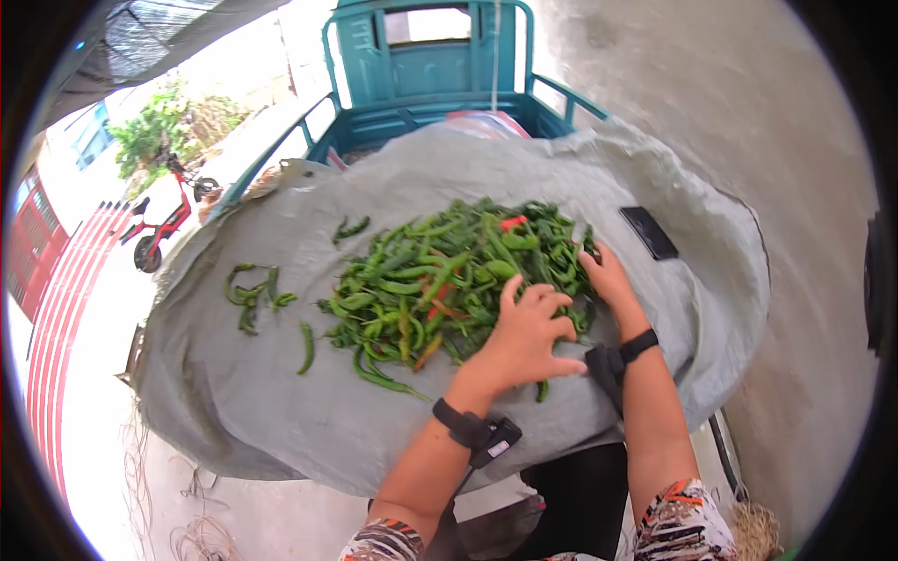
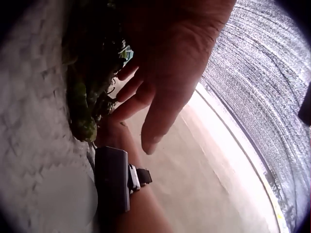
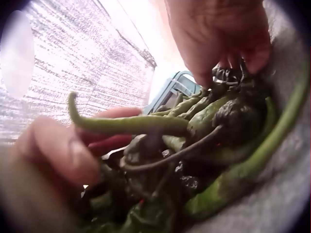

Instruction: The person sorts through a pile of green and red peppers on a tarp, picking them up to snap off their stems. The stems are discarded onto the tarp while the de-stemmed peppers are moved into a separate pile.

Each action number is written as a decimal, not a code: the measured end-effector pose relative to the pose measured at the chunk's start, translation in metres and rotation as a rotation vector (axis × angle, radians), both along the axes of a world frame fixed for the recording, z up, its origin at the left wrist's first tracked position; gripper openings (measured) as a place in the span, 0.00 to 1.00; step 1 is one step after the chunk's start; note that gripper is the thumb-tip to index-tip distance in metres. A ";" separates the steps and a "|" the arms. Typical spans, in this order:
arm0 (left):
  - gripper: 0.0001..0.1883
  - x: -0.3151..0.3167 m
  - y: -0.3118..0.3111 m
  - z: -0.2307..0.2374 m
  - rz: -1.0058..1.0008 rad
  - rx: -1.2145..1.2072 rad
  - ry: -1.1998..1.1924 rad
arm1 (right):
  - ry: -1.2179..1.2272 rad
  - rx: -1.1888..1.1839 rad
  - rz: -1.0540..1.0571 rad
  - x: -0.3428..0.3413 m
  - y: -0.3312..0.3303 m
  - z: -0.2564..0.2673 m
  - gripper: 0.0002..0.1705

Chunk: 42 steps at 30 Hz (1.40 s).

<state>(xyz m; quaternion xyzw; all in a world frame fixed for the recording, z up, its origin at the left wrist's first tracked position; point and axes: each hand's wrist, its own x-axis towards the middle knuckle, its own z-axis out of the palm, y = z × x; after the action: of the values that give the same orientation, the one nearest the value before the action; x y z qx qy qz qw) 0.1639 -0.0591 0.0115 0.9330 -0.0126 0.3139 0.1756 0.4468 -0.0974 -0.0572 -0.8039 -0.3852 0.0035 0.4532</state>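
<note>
The green peppers lie in one broad pile on a grey sheet, in front of a teal cargo bed; they look light and fairly flexible, with smooth skins that may slip a little and thin stems that would likely snap if pulled hard; a fingertip hold round the middle of the body, or near the stem end, seems safest.

The two hands are apart from each other; the left hand is spread over the near right part of the pile, thumb held out, with nothing in its grasp; the right hand has its fingertips down among the peppers at the right edge, and whether they pinch one cannot be told.

The piled peppers overlap too much to count; one single pepper lies by itself left of the pile; a small clump beyond it is too tangled to number; there are one black phone, one red scooter and two wristbands, one on each wrist.
</note>
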 end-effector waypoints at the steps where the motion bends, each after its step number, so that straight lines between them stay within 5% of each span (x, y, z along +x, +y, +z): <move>1: 0.22 -0.004 0.000 0.003 -0.006 -0.005 0.029 | 0.061 -0.016 0.019 -0.001 -0.002 0.002 0.31; 5: 0.25 -0.024 -0.005 0.021 -0.050 -0.075 0.254 | 0.334 -0.128 0.074 -0.035 -0.018 0.044 0.30; 10: 0.21 -0.036 -0.015 0.020 0.098 0.059 0.457 | 0.373 0.033 0.070 -0.056 -0.026 0.055 0.24; 14: 0.09 -0.019 -0.014 -0.002 0.169 0.033 0.333 | 0.240 0.025 0.034 -0.060 -0.025 0.045 0.22; 18: 0.10 -0.015 -0.015 -0.003 0.213 0.037 0.209 | -0.045 -0.087 -0.084 -0.070 -0.034 0.054 0.25; 22: 0.15 -0.004 -0.017 -0.001 0.344 0.033 0.020 | 0.014 -0.048 -0.119 -0.098 -0.047 0.089 0.25; 26: 0.17 0.006 -0.011 0.002 0.401 -0.237 -0.172 | 0.504 0.328 0.201 -0.126 -0.059 0.108 0.17; 29: 0.17 0.004 -0.003 0.009 0.307 -0.733 -0.200 | 0.624 0.453 0.246 -0.140 -0.056 0.094 0.18; 37: 0.12 0.005 0.001 0.003 -0.014 -0.888 -0.147 | 0.804 0.654 0.294 -0.151 -0.050 0.076 0.18; 42: 0.13 0.002 -0.006 0.016 0.114 -0.918 -0.082 | 0.709 0.624 0.227 -0.155 -0.056 0.075 0.19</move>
<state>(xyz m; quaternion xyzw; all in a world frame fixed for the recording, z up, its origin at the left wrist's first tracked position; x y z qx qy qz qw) 0.1663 -0.0653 0.0271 0.7449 0.1719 0.3325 0.5522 0.2917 -0.1532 0.0181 -0.5319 -0.2748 0.2108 0.7727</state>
